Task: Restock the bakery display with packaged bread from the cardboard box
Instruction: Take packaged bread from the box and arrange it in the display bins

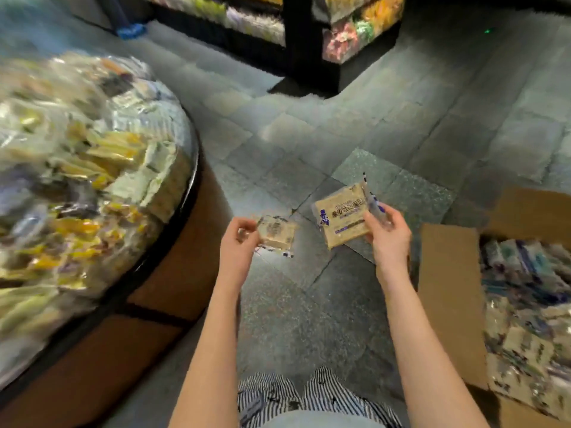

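I see a grey tiled shop floor (309, 134), dim, with much of the view smeared by blur. The cardboard box (448, 298) stands open at the far right, and everything else I place from it. Inside it lie packaged bread packs (525, 304) in a loose heap, too blurred for me to count. Just beside the box's near flap, my right hand (387, 233) is held above the floor and pinches a flat tan bread packet (341, 214) by its right edge, thumb on the printed front. The packet is tilted and shows dark lettering. Further from the box, my left hand (239, 239) has its fingers curled and pinches the left end of a second, smaller-looking packet (276, 233). The two packets are near each other but apart. Well apart from the box, across the floor, sits the round display (160, 288) with brown sides and a dark rim, heaped with wrapped goods. Beyond the box stand dark shelves (309, 41) of bright packets.
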